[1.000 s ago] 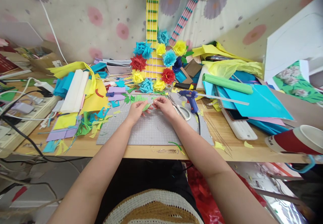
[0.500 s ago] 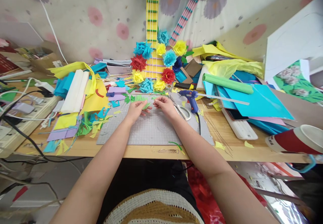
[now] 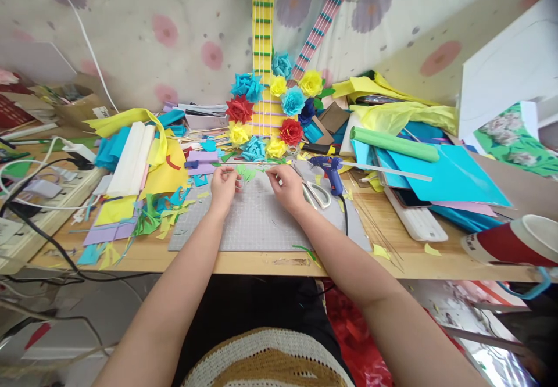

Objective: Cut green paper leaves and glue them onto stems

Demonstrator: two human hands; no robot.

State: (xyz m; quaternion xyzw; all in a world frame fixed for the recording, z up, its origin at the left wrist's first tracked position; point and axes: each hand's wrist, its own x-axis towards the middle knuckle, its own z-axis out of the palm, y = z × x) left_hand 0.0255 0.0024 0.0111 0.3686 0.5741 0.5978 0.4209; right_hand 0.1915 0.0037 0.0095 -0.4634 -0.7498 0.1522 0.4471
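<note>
My left hand (image 3: 224, 189) is over the back of the grey cutting mat (image 3: 257, 230), fingers curled in. What they hold, if anything, is hidden. Light green paper leaf pieces (image 3: 247, 172) lie just right of its fingertips. Across a small gap, my right hand (image 3: 285, 187) has thumb and forefinger pinched together; anything between them is too small to make out. Right of that hand lie white-handled scissors (image 3: 318, 194) and a blue glue gun (image 3: 332, 175). Behind both hands stands a yellow guitar-shaped craft (image 3: 263, 56) covered with paper flowers.
Paper scraps (image 3: 148, 215) and crepe paper rolls (image 3: 131, 157) are piled on the left, near a power strip (image 3: 56, 215) with cables. On the right are blue sheets (image 3: 453, 175), a green roll (image 3: 394, 144), thin wires (image 3: 379, 224) and a red-and-white cup (image 3: 514, 240) at the table edge.
My left hand has moved slightly left and curled its fingers, and the green leaf it held is no longer seen in it. My right hand has barely moved.
</note>
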